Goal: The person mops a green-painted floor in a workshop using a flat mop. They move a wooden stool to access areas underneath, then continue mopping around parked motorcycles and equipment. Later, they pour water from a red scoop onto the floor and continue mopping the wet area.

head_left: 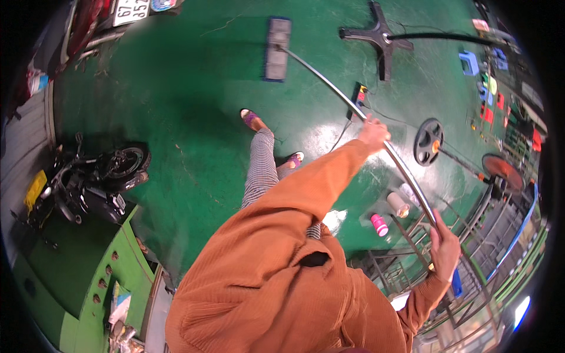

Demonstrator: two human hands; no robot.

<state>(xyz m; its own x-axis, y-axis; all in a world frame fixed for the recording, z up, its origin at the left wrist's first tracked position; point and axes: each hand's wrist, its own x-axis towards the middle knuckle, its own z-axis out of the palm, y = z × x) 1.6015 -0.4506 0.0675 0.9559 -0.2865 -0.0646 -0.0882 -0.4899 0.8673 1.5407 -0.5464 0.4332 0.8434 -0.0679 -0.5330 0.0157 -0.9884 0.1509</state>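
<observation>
The left hand is closing firmly around the pole of a flat mop, partway along its length. The right hand is holding the upper end of the same pole, nearer the body, with its fingers wrapping only partly in view; how tight that grip is cannot be told. The pole is slanting from the right hand through the left, and on to the grey pad, which is resting on the green floor, well ahead and to the left of the left hand.

Close ahead of the left hand, beside the pole, a dark power strip is lying on the floor. Farther ahead, a black cross-shaped base is standing. To the right of the left hand, a black weight plate is standing on edge, mounted on a bar. Just left of the right hand, a pink bottle is lying near a beige cylinder. Left of the left hand and nearer the body, a foot in a purple sandal is stepping out ahead of the other. Well to the left of both hands, a black motorbike is standing beyond a green desk.
</observation>
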